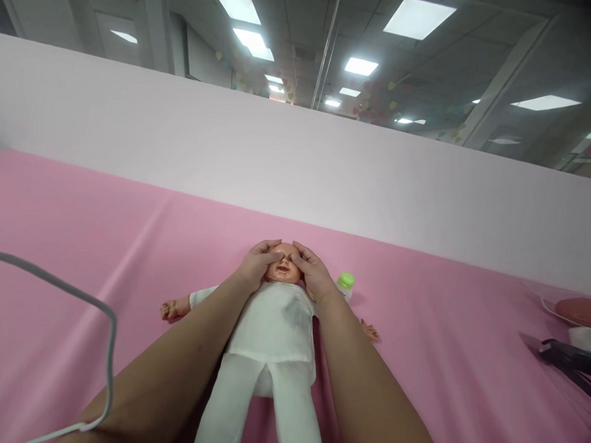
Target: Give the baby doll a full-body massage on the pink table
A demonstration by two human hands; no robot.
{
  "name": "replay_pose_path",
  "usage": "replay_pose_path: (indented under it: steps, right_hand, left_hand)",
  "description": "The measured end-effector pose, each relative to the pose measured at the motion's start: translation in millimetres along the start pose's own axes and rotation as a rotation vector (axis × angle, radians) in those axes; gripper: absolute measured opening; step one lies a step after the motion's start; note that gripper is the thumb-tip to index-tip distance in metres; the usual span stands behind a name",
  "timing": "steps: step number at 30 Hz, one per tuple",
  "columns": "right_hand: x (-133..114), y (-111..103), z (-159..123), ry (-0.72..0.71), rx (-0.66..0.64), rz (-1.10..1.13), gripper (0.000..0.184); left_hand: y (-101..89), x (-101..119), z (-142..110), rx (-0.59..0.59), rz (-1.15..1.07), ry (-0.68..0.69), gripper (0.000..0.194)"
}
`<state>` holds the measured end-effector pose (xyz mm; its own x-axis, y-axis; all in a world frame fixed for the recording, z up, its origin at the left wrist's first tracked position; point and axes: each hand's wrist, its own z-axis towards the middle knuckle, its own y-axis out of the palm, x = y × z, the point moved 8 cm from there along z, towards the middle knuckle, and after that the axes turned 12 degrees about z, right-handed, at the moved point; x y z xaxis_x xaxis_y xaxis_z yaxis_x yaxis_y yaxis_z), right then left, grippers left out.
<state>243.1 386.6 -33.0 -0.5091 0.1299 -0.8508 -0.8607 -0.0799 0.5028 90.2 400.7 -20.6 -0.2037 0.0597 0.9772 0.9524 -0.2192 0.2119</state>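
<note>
A baby doll in a white top and white trousers lies on its back with its head away from me. My left hand cups one side of its head, the thumb resting on the face by the eye. On the other side my right hand is curved round the head in the same way, thumb near the other eye. The doll's mouth and chin show between my hands. Both its arms are spread outward, partly hidden behind my forearms. Just right of my right hand stands a small jar with a green lid.
A pink sheet with creases covers the surface. Behind it runs a low white wall with glass above. A grey cable loops across the left. At the right edge lie a black object and a reddish-brown round item.
</note>
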Motion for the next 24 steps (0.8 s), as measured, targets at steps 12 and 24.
replay_pose_path:
  steps: [12, 24]
  right_hand:
    - [2.3, -5.5, 13.6, -0.127, 0.154, -0.14, 0.055]
    - [1.6, -8.7, -2.4, 0.091, 0.057, 0.121, 0.059]
  left_hand:
    - [1.5, -4.2, 8.4, 0.073, 0.042, 0.08, 0.043]
    - [-2.9, -9.4, 8.4, -0.037, -0.034, -0.056, 0.035]
